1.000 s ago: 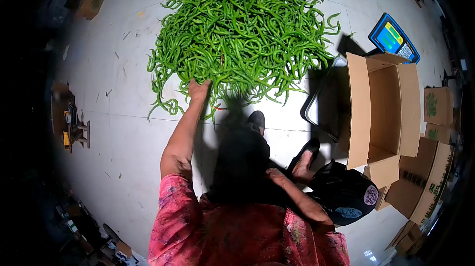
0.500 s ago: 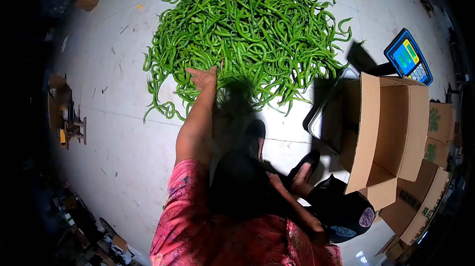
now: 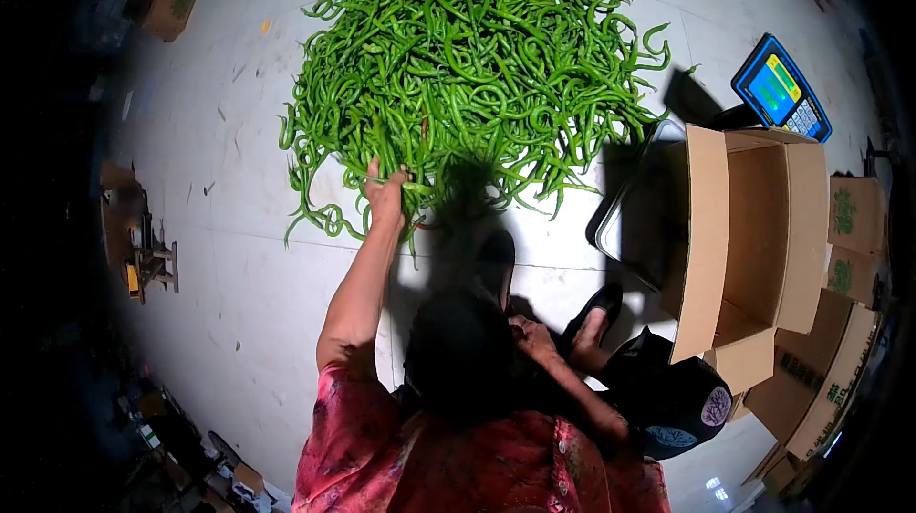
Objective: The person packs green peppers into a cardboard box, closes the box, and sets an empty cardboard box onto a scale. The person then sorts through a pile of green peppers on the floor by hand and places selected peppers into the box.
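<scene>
A big heap of long, curly green chili peppers [image 3: 477, 64] lies spread on the floor in front of me. At its near left edge, my left hand [image 3: 385, 193] is closed around several of the peppers, some of which stick out past the fingers. My right hand [image 3: 536, 341] rests near my knees with its fingers curled. What it holds, if anything, is hidden against the dark clothing.
An open cardboard box [image 3: 754, 236] stands on a scale platform [image 3: 611, 227] at the right, below the scale's blue display [image 3: 782, 88]. More cartons [image 3: 825, 379] are stacked beyond it. A small wooden stool [image 3: 157, 265] is at the far left.
My left hand has drawn back toward me from the heap and closed on some peppers, after lying with fingers extended over them. My right hand has shifted slightly and shows more.
</scene>
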Tool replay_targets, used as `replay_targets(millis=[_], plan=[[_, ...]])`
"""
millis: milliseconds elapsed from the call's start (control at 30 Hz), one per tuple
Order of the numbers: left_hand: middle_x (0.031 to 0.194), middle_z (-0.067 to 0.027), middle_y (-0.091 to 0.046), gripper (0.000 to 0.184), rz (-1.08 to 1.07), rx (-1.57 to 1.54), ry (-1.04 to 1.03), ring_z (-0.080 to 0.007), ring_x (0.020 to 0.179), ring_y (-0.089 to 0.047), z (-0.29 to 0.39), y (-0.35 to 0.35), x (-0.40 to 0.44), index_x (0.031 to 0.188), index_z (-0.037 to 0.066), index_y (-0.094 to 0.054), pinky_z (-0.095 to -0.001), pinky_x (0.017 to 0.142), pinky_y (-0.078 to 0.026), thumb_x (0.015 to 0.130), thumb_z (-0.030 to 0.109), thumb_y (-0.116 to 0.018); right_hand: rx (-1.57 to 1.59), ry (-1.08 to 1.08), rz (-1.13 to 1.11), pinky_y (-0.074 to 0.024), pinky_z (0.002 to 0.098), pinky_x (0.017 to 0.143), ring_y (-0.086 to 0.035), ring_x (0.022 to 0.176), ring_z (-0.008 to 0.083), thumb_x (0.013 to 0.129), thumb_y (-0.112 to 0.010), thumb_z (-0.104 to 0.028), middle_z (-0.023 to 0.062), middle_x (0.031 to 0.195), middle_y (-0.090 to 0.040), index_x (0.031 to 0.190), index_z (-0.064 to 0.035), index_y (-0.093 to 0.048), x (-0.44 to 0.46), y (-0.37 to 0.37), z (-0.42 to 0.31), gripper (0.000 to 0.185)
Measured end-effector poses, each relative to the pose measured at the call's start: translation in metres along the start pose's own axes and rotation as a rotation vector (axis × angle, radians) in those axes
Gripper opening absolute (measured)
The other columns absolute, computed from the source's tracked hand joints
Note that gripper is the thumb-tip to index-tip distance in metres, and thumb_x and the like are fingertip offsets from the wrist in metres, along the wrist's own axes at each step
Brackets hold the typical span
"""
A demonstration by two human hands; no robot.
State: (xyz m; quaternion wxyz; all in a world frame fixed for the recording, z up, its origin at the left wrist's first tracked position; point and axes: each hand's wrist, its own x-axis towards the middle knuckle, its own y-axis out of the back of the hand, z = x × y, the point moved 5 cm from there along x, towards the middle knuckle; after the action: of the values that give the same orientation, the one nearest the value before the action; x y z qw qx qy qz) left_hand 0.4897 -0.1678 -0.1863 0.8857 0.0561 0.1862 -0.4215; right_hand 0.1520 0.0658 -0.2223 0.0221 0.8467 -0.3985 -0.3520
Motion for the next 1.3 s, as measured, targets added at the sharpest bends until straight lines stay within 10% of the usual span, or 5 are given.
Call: replay_targets(millis=[600, 933, 1300], plan=[[0.111, -0.0178, -0.057, 0.038, -0.914, -0.734, 0.112, -0.0215, 0.090, -0.055, 0.257, -0.117, -0.160, 0.122, -0.007, -0.047, -0.0349, 0.077, -0.053, 0.093, 0.015, -0.056, -0.216, 0.213, 0.130, -0.0473, 0.0443, 0.091, -0.058, 0.106, 0.0397, 0.093, -0.056, -0.021, 0.0222, 0.117, -0.060, 0.123, -0.0060, -0.056, -0.116, 0.181, -0.200, 0.034], [0.102, -0.0177, -0.052, 0.040, -1.202, -0.888, 0.362, -0.0148, 0.071, -0.045, 0.283, -0.182, -0.256, 0.121, -0.002, -0.048, -0.0255, 0.059, -0.044, 0.088, 0.019, -0.054, 0.077, 0.569, 0.752, -0.0500, 0.0342, 0.076, -0.064, 0.081, 0.0206, 0.090, -0.060, -0.022, 0.0138, 0.091, -0.068, 0.108, 0.0003, -0.064, -0.160, 0.335, -0.252, 0.029], [0.104, -0.0186, -0.050, 0.042, -1.385, -0.744, 0.616, -0.0163, 0.071, -0.044, 0.234, -0.247, -0.326, 0.124, -0.004, -0.044, -0.0261, 0.055, -0.044, 0.090, 0.020, -0.052, 0.203, 0.585, 0.635, -0.0459, 0.0294, 0.067, -0.055, 0.074, 0.0120, 0.088, -0.064, -0.015, 0.0035, 0.081, -0.061, 0.107, -0.0026, -0.065, -0.140, 0.343, -0.240, 0.023]])
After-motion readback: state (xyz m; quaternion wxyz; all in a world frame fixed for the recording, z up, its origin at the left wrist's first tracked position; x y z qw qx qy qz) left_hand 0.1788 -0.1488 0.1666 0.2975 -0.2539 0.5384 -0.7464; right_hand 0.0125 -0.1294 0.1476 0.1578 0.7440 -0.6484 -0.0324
